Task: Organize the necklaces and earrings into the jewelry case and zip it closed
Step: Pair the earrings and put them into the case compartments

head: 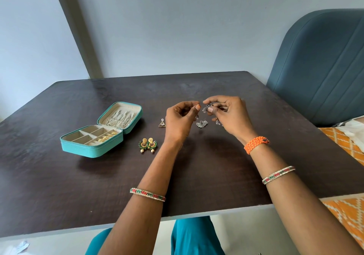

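Observation:
The teal jewelry case (86, 148) lies open at the left of the dark table. Silver necklaces (121, 119) hang in its lid and gold earrings (106, 137) fill one tray compartment. My right hand (228, 115) pinches a small silver earring (206, 108) above the table's middle. My left hand (180, 120) is raised beside it with thumb and forefinger pinched together; what they hold is too small to see. Below them lies another silver earring (201, 124). A triangle earring (162, 123) and a green-and-gold pair (147, 145) lie loose nearer the case.
The dark table (59, 185) reaches a wall at the back. A blue padded chair (323, 67) stands at the right, with orange patterned cloth (342, 144) beside the table's right edge. A tiny earring piece (217, 121) lies under my right hand.

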